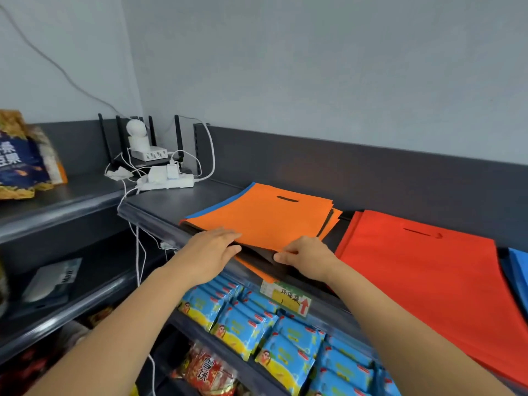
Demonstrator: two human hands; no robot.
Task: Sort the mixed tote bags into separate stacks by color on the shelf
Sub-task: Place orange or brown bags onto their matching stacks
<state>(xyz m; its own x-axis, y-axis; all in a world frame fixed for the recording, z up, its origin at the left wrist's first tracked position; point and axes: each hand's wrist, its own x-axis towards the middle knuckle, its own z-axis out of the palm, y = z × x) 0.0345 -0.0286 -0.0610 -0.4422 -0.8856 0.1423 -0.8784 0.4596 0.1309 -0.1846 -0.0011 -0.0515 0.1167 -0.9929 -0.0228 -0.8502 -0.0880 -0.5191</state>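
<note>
Pale grey wall backs a dark top shelf (160, 204) carrying the tote bags. A mixed stack lies at centre. An orange tote bag (263, 215) sits on top with its handle slot toward the wall, a blue layer (217, 207) shows along its left edge, and a black bag (257, 257) is exposed beneath its near edge.

Just to the right lies a separate red stack (414, 267). A blue bag (518, 270) sits at the far right edge of view.

The left hand (211, 250) rests on the near-left edge of the orange tote bag, fingers straight and released, thumb at the stack's edge. The right hand (305, 254) has its fingers curled, grasping the orange tote bag by its near corner, which is raised off the black bag.

A white power strip (168, 182) occupies the shelf corner. Blue snack packets (257, 324) fill the shelf below.
</note>
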